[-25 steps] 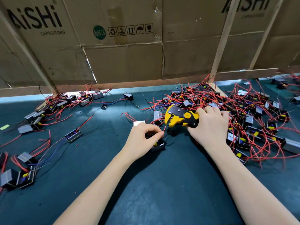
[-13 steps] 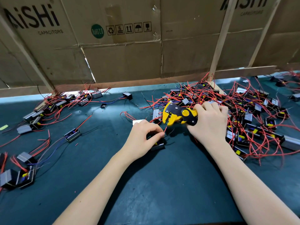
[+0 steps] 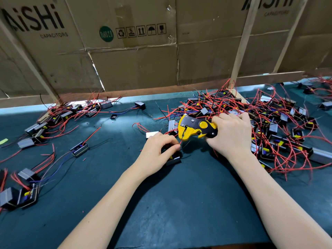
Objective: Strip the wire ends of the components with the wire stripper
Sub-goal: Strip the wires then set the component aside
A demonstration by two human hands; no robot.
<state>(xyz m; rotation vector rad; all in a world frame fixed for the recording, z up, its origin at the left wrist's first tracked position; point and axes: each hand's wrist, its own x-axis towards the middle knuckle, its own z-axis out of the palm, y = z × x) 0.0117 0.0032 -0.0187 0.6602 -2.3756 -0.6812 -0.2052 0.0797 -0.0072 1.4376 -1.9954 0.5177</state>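
I see my right hand (image 3: 230, 133) wrapped around the handles of a yellow and black wire stripper (image 3: 195, 127), its head pointing left. My left hand (image 3: 158, 150) curls over a small black component (image 3: 173, 158) lying on the dark green table (image 3: 179, 203), fingertips pinching its red wire (image 3: 181, 140), which rises into the stripper's head. A dense pile of components with red wires (image 3: 269, 119) lies just behind and right of my right hand. A looser group of components (image 3: 68, 114) lies far left. A cardboard wall (image 3: 134, 60) stands behind the table.
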